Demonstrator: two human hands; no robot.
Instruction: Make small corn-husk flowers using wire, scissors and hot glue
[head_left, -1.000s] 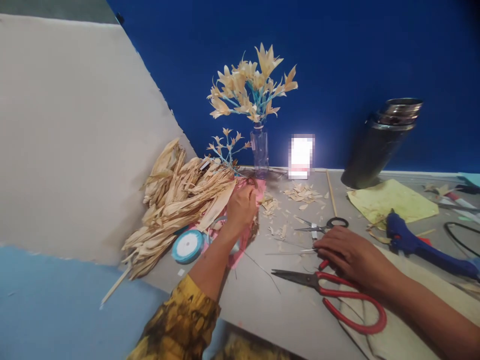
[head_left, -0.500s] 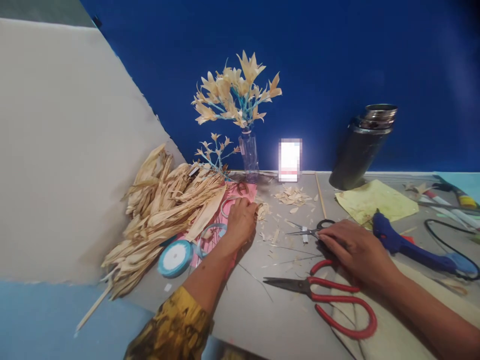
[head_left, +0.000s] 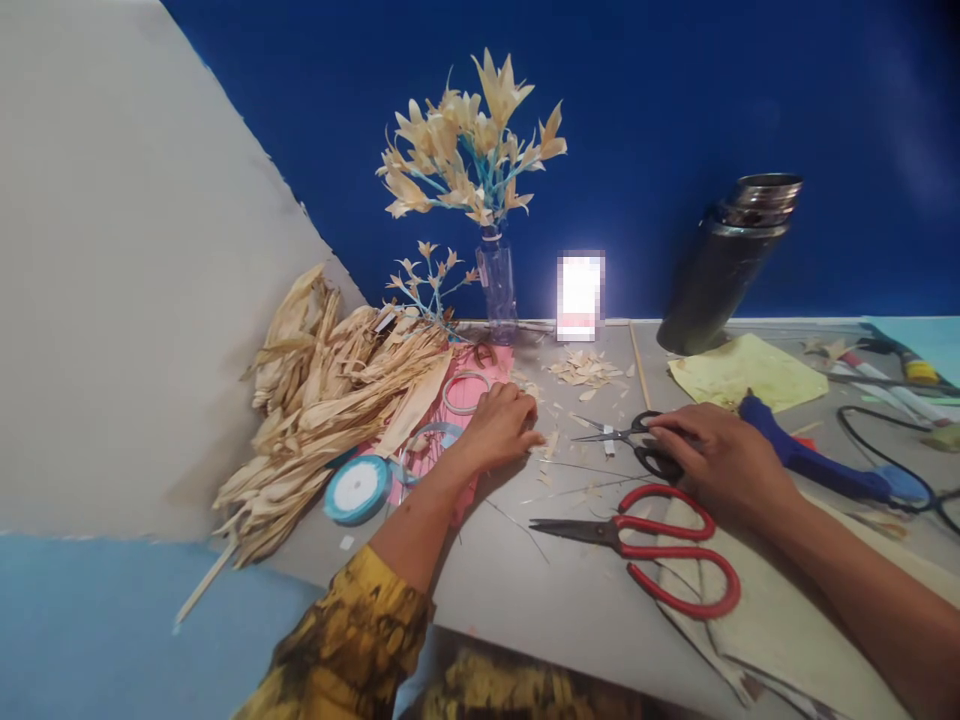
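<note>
My left hand (head_left: pixel 501 428) hovers low over pale husk scraps beside the pink sheet (head_left: pixel 456 455). Its thumb stands apart from the bent fingers, and nothing shows in its grasp. Beneath the fingertips of my right hand (head_left: pixel 716 455) lie the handles of small black scissors (head_left: pixel 626 435), blades slightly parted and pointing left. These fingers are stretched out, touching or just over a handle loop, not wrapped round it. Large red-handled scissors (head_left: pixel 637 545) rest nearer to me. Thin wires (head_left: pixel 577 490) lie between the hands. Behind them is a small heap of cut husk pieces (head_left: pixel 586 368).
Dried corn husks (head_left: pixel 330 400) pile up at left, near a blue ribbon roll (head_left: pixel 358 490). Husk flowers (head_left: pixel 472 150) stand in a clear bottle (head_left: pixel 497 290) at the wall. A dark flask (head_left: pixel 724 270), yellow cloth (head_left: pixel 750 372) and blue glue gun (head_left: pixel 810 460) occupy the right.
My left hand has shifted slightly right and its thumb has spread away from the fingers. My right hand has drawn back a little, uncovering the small scissors' lower loop. The view has tilted down.
</note>
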